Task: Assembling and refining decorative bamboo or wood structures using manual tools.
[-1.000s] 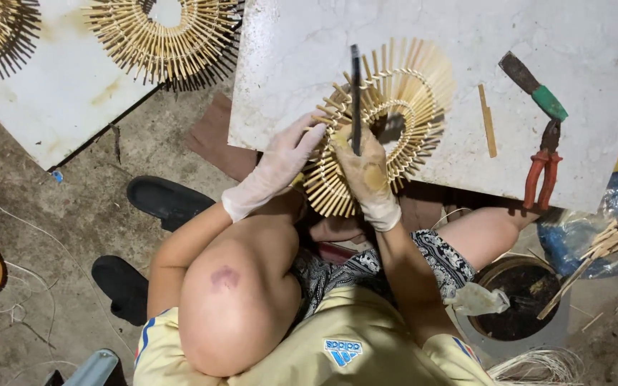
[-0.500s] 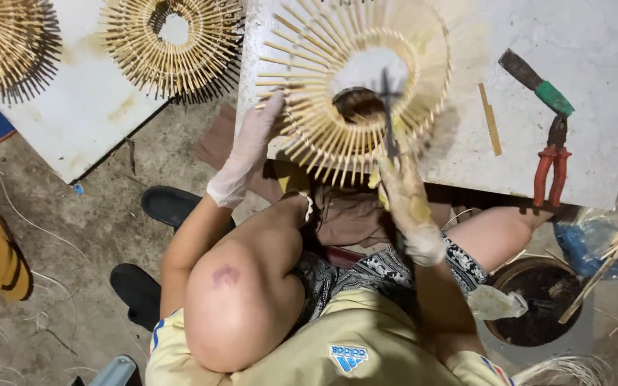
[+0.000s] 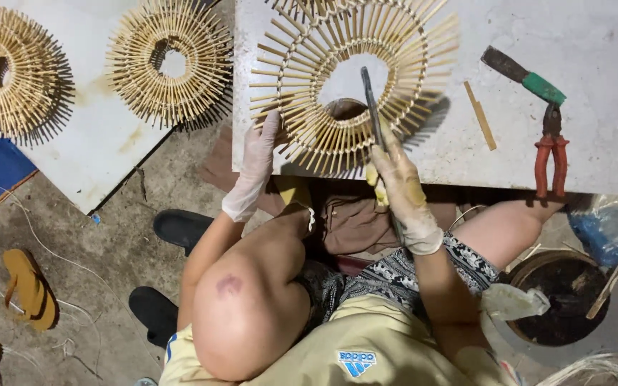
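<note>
head view: left hand [image 3: 257, 154] steadies bamboo ring [image 3: 348, 78]; right hand [image 3: 398, 187] grips blade [image 3: 372, 107].

Bright overhead light, sharp focus; corners perhaps slightly stretched.

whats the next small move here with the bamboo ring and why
Probably press the dark tool down onto the bamboo ring: the right hand holds it over the near rim, and the left hand steadies the ring's edge on the white table.

Two finished stick rings [image 3: 169, 61] at ten o'clock, red-handled pliers [image 3: 551, 154] at two, sandals [image 3: 30, 286] at eight, dark round pot [image 3: 563, 297] at four.
</note>
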